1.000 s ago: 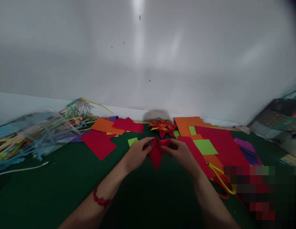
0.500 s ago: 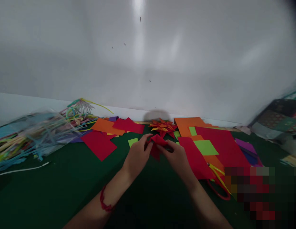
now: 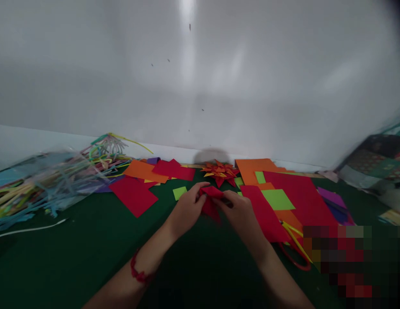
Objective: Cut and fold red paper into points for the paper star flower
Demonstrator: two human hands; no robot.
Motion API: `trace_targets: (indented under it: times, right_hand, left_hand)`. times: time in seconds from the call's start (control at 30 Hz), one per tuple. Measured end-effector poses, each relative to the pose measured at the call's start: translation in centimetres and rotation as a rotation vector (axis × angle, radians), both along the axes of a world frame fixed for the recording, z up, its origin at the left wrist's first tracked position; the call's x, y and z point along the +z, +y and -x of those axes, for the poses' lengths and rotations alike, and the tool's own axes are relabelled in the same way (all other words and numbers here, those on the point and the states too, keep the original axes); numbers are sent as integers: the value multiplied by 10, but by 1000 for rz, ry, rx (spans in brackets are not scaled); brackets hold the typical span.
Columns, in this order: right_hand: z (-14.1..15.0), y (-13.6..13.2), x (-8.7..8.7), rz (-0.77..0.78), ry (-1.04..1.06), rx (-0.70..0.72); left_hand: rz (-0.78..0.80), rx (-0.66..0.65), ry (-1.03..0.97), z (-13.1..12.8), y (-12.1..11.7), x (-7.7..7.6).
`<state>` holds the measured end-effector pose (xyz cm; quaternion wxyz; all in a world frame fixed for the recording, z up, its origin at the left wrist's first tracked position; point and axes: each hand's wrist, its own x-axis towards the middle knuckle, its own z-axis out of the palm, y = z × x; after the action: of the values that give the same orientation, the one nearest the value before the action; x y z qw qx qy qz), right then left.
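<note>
A folded piece of red paper (image 3: pixel 211 207) is held up between my two hands, over the green tabletop. My left hand (image 3: pixel 187 208) pinches its left side between thumb and fingers. My right hand (image 3: pixel 238 210) is closed on its right side. A pointed flap of the paper hangs down below my fingertips. Just behind stands a layered paper flower (image 3: pixel 221 171) with red, orange and yellow points. A small green paper square (image 3: pixel 179 192) lies to the left of my left hand.
Red sheets (image 3: pixel 134 195) and orange sheets (image 3: pixel 145 171) lie at the left, beside a clear bag of coloured pipe cleaners (image 3: pixel 74 180). On the right are a large red sheet (image 3: pixel 299 195), a green square (image 3: pixel 279 199) and scissors (image 3: pixel 296 257). A pale wall (image 3: pixel 200 86) rises behind.
The red paper has tilted between my fingers, and its lower flap now hangs further down to the right. Both hands keep hold of it and have shifted only slightly.
</note>
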<state>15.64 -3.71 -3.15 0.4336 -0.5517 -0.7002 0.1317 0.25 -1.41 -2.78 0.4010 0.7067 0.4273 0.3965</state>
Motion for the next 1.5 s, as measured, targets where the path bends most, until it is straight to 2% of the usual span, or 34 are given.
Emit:
trace_targets:
  times: [0.13, 0.23, 0.3, 0.47, 0.67, 0.73, 0.83, 0.93, 1.03, 1.13, 1.3, 1.4, 1.5]
  right_hand:
    - [-2, 0, 0, -18, -57, -13]
    - [-2, -1, 0, -40, -105, -17]
    - [-1, -1, 0, -43, -126, -23]
    - [-2, -1, 3, 13, -80, -3]
    - [-5, 0, 1, 4, -218, -48]
    - [-4, 0, 0, -17, -278, -65]
    - [-4, -1, 0, -21, -268, -54]
    - [-5, 0, 2, 28, -129, -29]
    - [-7, 0, 4, 98, 18, -11]
    - [-10, -2, 9, 167, 68, 50]
    - [-14, -2, 15, 255, 127, 243]
    - [-12, 1, 10, 191, 203, 217]
    - [-9, 3, 6, 157, 195, 171]
  left_hand:
    - [274, -98, -220, -3, 4, 0]
    - [357, -110, -277, -4, 5, 0]
    - [300, -93, -255, -4, 5, -1]
    - [36, -51, -130, -1, 4, -3]
    - [-15, -32, -46, -1, 0, -2]
    - [28, -25, -69, -2, 0, -1]
    - [187, -72, -183, -2, 0, 1]
    - [376, -173, -351, -2, 1, 3]
    - [438, -225, -451, -2, 1, 4]
    - [378, -212, -383, -1, 2, 4]
    - [75, -147, -165, 4, 3, 6]
    - [-50, -97, -75, 3, 1, 4]
    - [-29, -28, -86, -1, -1, 1]
